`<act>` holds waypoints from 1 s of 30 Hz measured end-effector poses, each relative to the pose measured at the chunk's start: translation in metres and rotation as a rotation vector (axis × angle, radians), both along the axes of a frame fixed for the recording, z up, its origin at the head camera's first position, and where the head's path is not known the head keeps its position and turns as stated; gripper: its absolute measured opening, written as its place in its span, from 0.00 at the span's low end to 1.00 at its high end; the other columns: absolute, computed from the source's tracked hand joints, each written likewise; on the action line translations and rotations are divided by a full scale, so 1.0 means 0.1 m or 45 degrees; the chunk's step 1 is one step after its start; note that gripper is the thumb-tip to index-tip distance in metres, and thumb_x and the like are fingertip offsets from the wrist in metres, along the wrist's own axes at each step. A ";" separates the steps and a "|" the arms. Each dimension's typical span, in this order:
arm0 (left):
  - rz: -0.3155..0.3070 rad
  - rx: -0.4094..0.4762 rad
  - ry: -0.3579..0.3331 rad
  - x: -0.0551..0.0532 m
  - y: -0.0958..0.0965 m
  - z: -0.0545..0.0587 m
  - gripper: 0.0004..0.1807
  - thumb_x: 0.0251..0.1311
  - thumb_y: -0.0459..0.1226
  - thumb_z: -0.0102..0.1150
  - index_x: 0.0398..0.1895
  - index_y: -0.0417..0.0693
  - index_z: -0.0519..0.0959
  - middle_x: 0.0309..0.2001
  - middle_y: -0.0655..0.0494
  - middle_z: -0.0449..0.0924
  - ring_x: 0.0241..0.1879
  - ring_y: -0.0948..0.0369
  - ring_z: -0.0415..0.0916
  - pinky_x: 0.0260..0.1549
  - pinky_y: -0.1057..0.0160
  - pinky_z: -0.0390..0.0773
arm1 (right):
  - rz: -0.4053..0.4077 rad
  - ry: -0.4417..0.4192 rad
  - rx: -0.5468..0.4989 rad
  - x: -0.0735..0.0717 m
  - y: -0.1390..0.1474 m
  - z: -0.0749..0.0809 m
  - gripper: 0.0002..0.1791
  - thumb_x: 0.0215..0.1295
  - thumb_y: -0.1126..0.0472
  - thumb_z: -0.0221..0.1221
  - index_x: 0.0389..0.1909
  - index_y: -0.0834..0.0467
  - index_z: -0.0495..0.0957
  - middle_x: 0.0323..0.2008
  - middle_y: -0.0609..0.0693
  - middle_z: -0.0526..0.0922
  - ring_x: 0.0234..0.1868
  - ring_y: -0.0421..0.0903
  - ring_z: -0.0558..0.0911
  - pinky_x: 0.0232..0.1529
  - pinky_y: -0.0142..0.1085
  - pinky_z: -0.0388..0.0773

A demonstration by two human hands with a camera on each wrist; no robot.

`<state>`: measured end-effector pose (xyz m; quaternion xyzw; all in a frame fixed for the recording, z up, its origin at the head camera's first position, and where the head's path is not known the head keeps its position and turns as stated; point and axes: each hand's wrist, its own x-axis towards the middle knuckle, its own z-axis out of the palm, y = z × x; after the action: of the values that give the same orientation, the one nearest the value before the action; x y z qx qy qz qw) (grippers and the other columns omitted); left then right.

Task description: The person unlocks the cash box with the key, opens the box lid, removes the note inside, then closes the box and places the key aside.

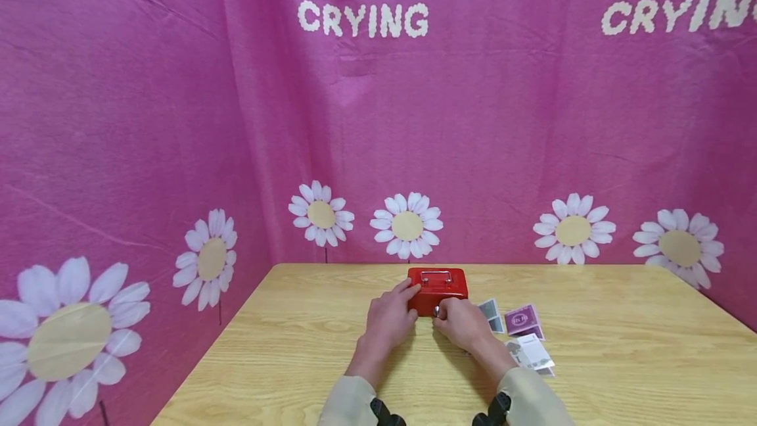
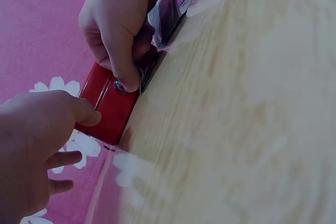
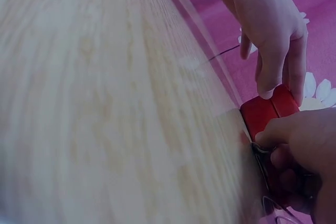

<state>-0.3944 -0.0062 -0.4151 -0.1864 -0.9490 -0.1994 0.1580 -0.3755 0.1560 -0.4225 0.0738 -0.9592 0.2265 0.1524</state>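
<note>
A small red metal cash box [image 1: 427, 294] with a silver lid handle [image 1: 435, 273] stands on the wooden table. My left hand [image 1: 389, 315] rests on its left side, straight fingers on the lid and thumb at the front face. At the round silver lock [image 2: 120, 87] on the front, my right hand [image 1: 462, 323] pinches a key, mostly hidden by the fingers. A thin metal ring [image 3: 259, 148] shows beside the right thumb in the right wrist view.
Right of the box lie folded paper notes: a greyish one [image 1: 489, 310], a purple one [image 1: 520, 319] and a whitish one [image 1: 532, 350]. A pink curtain [image 1: 473, 117] with daisies hangs behind and left of the wooden table [image 1: 284, 347].
</note>
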 end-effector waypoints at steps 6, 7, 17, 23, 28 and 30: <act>0.018 -0.020 -0.011 0.03 0.04 0.03 0.27 0.63 0.41 0.63 0.67 0.58 0.75 0.69 0.57 0.71 0.59 0.51 0.75 0.54 0.50 0.73 | 0.011 -0.009 -0.006 0.02 0.02 -0.01 0.12 0.57 0.61 0.66 0.18 0.53 0.74 0.17 0.44 0.72 0.21 0.41 0.69 0.23 0.33 0.63; 0.022 -0.016 -0.004 0.04 0.05 0.04 0.26 0.63 0.41 0.63 0.66 0.58 0.76 0.68 0.56 0.72 0.58 0.51 0.76 0.54 0.51 0.74 | 0.014 -0.010 -0.012 0.02 0.03 -0.01 0.13 0.57 0.61 0.66 0.18 0.53 0.74 0.17 0.44 0.71 0.21 0.41 0.69 0.23 0.32 0.63; 0.050 0.221 0.070 -0.01 0.05 0.01 0.15 0.60 0.34 0.66 0.51 0.52 0.84 0.46 0.57 0.77 0.45 0.57 0.79 0.47 0.56 0.77 | 0.092 -0.059 -0.085 0.01 0.03 -0.02 0.13 0.56 0.62 0.66 0.18 0.53 0.73 0.17 0.44 0.71 0.22 0.40 0.69 0.24 0.31 0.63; 0.056 0.275 0.087 -0.02 0.05 -0.01 0.14 0.60 0.33 0.66 0.50 0.53 0.85 0.45 0.58 0.78 0.44 0.56 0.80 0.45 0.57 0.77 | 0.096 -0.063 -0.094 0.02 0.03 -0.01 0.14 0.56 0.62 0.67 0.18 0.52 0.72 0.16 0.43 0.70 0.21 0.40 0.69 0.24 0.32 0.63; 0.054 0.273 0.081 -0.03 0.06 -0.01 0.15 0.60 0.33 0.66 0.50 0.53 0.85 0.44 0.58 0.78 0.45 0.57 0.81 0.45 0.58 0.76 | 0.083 -0.057 -0.094 0.05 0.05 0.01 0.14 0.56 0.62 0.67 0.17 0.53 0.72 0.15 0.43 0.69 0.21 0.40 0.68 0.23 0.31 0.62; 0.051 0.270 0.094 -0.03 0.06 -0.01 0.15 0.60 0.33 0.67 0.51 0.53 0.85 0.43 0.58 0.78 0.44 0.57 0.81 0.44 0.58 0.76 | 0.086 -0.064 -0.097 0.06 0.05 0.04 0.15 0.56 0.62 0.67 0.16 0.53 0.72 0.15 0.43 0.69 0.20 0.40 0.68 0.22 0.31 0.61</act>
<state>-0.3970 -0.0002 -0.4156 -0.1570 -0.9196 -0.2885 0.2158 -0.3694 0.1605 -0.4190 0.0947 -0.9503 0.2698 0.1232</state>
